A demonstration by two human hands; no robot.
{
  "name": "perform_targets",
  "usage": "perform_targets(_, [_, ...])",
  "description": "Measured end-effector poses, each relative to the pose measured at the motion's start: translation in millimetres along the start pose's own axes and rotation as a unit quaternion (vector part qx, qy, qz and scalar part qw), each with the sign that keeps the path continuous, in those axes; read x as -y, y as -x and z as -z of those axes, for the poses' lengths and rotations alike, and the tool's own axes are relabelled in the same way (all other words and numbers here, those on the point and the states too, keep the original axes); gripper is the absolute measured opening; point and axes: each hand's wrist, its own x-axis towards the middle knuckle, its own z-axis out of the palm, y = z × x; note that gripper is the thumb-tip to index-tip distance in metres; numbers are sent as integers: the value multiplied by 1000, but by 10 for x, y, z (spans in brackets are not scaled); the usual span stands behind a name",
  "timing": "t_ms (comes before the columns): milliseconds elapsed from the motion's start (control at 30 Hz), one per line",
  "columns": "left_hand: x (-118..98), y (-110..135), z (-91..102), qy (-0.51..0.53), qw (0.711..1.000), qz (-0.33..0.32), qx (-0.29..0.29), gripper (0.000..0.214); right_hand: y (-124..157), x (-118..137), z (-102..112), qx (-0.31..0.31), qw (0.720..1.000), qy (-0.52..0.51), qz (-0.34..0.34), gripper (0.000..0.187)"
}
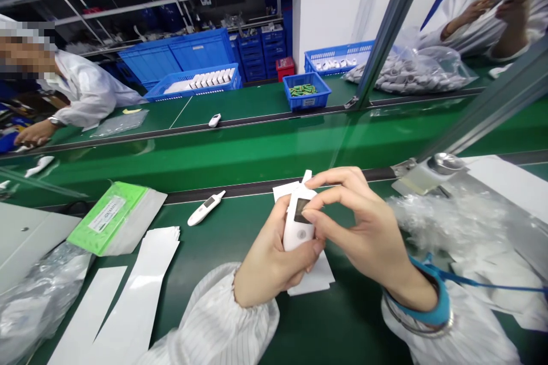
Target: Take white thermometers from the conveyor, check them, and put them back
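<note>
In both hands I hold a white handheld digital thermometer (297, 219), upright, with its dark display facing me. My left hand (274, 256) wraps its lower part from the left. My right hand (351, 222) grips it from the right, fingers curled over its upper half and partly hiding the display's edge. White paper slips (314, 276) lie under and behind the hands. A second white thermometer (205, 209) rests on the green bench to the left, apart from both hands. A blue strap (432, 299) circles my right wrist.
A stack of white paper strips (145, 274) and a green-edged plastic bag (109, 219) lie to my left, with clear plastic (445, 222) to my right. Beyond a belt and glass panel, co-workers handle items near blue baskets (306, 91).
</note>
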Motion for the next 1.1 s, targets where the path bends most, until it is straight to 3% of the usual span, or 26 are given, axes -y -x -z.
perform_targets(500, [-22, -9, -11, -7, 1000, 10, -9, 44, 0, 6, 0, -1, 1000, 3, -10, 13])
perform_targets(767, [-45, 52, -33, -10, 1000, 14, -5, 43, 9, 23, -27, -23, 1000, 7, 18, 13])
perform_targets(933, [-45, 111, -71, -25, 999, -6, -34, 36, 21, 39, -43, -47, 998, 0, 32, 10])
perform_targets(1100, [-17, 106, -106, -13, 998, -49, -45, 25, -15, -34, -75, -116, 992, -41, -17, 16])
